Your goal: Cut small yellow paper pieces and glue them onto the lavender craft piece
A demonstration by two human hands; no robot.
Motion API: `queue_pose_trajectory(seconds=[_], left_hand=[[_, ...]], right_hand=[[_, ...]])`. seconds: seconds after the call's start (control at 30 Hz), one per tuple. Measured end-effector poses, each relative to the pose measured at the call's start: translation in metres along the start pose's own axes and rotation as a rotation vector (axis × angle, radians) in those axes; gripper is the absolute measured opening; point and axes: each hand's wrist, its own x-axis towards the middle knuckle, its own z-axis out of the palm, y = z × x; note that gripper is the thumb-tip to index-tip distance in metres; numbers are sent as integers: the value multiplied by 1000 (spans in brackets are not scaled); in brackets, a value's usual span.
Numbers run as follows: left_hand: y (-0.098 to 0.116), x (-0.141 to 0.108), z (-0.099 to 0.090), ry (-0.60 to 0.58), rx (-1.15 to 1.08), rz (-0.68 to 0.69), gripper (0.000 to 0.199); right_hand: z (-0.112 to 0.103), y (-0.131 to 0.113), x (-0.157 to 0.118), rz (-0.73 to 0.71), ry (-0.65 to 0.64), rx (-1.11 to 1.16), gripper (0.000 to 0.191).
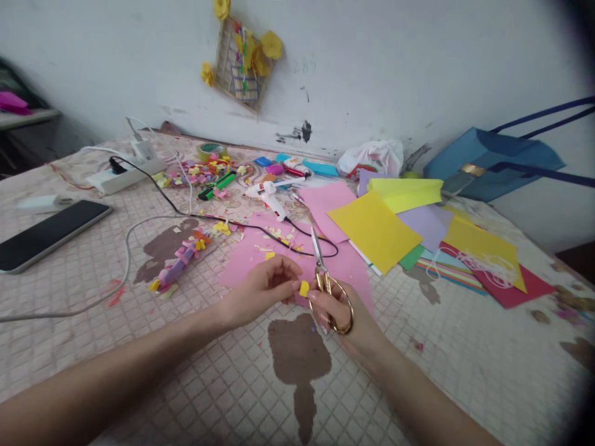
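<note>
Between my two hands is a small yellow paper piece. The fingertips of my left hand pinch its left edge. My right hand is closed on gold-handled scissors, whose blades point up and away from me; its thumb lies close to the yellow piece. Beneath the hands lies a pink paper sheet scattered with small yellow and pale scraps. To the left rests a purple paper strip trimmed with pink, yellow and orange bits.
A white glue gun lies beyond the hands, its black cord looping over the pink sheet. Coloured paper sheets and white string spread to the right. Left are a phone and a power strip. A blue bag stands back right.
</note>
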Motion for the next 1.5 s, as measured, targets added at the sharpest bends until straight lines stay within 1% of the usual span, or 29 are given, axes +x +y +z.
queue_pose_trajectory(seconds=[0.07, 0.1, 0.17, 0.2, 0.27, 0.37, 0.43, 0.5, 0.57, 0.67, 0.73, 0.8, 0.9, 1.07, 1.2, 1.27, 1.37, 1.5], left_hand=[[1, -1, -2, 57, 174, 156, 15], [2, -2, -3, 65, 271, 246, 17], [2, -3, -5, 45, 421, 406, 17], [3, -3, -5, 27, 462, 465, 16], [3, -2, -7, 11, 498, 524, 15], [2, -1, -7, 10, 500, 529, 13], [2, 0, -6, -3, 474, 514, 13], [2, -1, -5, 0, 421, 450, 13], [1, -1, -3, 32, 313, 304, 9], [0, 0, -1, 69, 50, 46, 11], [-2, 1, 0, 54, -97, -61, 13], [-3, 1, 1, 34, -163, -123, 15], [-3, 1, 2, 11, -175, -153, 18], [-3, 0, 2, -35, -105, -160, 19], [-2, 0, 1, -33, -115, -156, 19], [-1, 0, 1, 6, -159, -158, 18], [1, 0, -2, 96, -267, -173, 18], [3, 2, -6, 167, -389, -158, 18]], right_hand=[[0, 0, 0, 6, -31, 75, 28], [0, 0, 1, 15, -45, 110, 27], [-1, 0, 1, 44, -72, 173, 23], [-1, 0, 1, 56, -85, 199, 21], [-2, 0, 2, 75, -110, 236, 19], [-2, 1, 3, 85, -132, 257, 17], [-1, 2, 3, 89, -132, 251, 17], [-1, 2, 3, 94, -128, 235, 20], [0, 1, 2, 90, -90, 195, 26], [1, -3, 1, 56, 45, 36, 29], [1, -7, 0, 37, 127, -108, 25], [1, -9, 0, 30, 153, -221, 23], [1, -10, 1, 23, 128, -291, 22], [2, -6, 2, -5, 118, -310, 21], [1, -5, 0, 1, 94, -301, 27], [1, -4, -1, 9, 76, -257, 32], [2, -4, -5, 9, 38, -218, 36], [5, -6, -8, -10, -28, -307, 37]])
